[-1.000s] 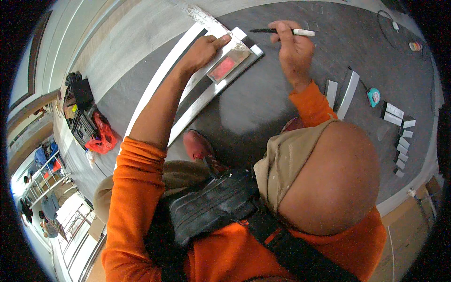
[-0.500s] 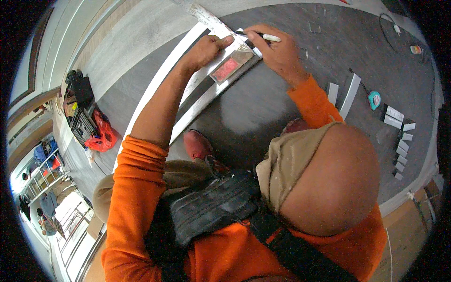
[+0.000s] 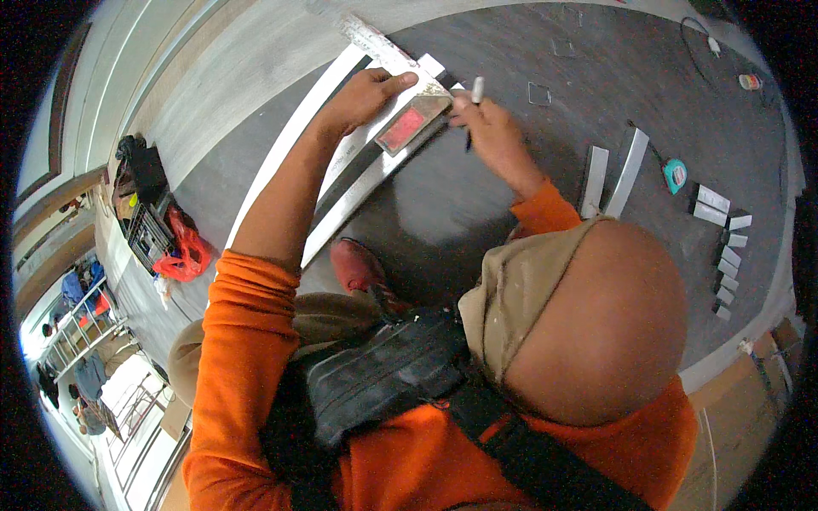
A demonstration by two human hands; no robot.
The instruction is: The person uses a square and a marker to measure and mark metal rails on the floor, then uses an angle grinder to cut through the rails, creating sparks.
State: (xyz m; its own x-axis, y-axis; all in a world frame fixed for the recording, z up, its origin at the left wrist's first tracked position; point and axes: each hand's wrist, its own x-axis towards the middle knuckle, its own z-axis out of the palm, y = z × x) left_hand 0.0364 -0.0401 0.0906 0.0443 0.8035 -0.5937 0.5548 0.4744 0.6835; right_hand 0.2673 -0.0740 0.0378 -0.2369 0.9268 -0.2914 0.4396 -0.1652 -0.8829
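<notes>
Fingers of the left hand [image 3: 362,95] press flat on the square [image 3: 407,121] across the white strip's [image 3: 281,157] end. Right hand [image 3: 487,128] pinches a marker [image 3: 475,94] beside it. Bare floor [image 3: 545,51] beyond, cut pieces [image 3: 722,247] well right.

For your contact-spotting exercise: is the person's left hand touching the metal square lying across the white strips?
Touching. The head view shows the left hand pressed flat on the metal square, fingers spread over its blade, with no gap visible.

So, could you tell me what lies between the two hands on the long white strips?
In the head view, a square tool with a red panel lies on the white strips, between the left hand pressing it and the right hand holding a marker.
</notes>
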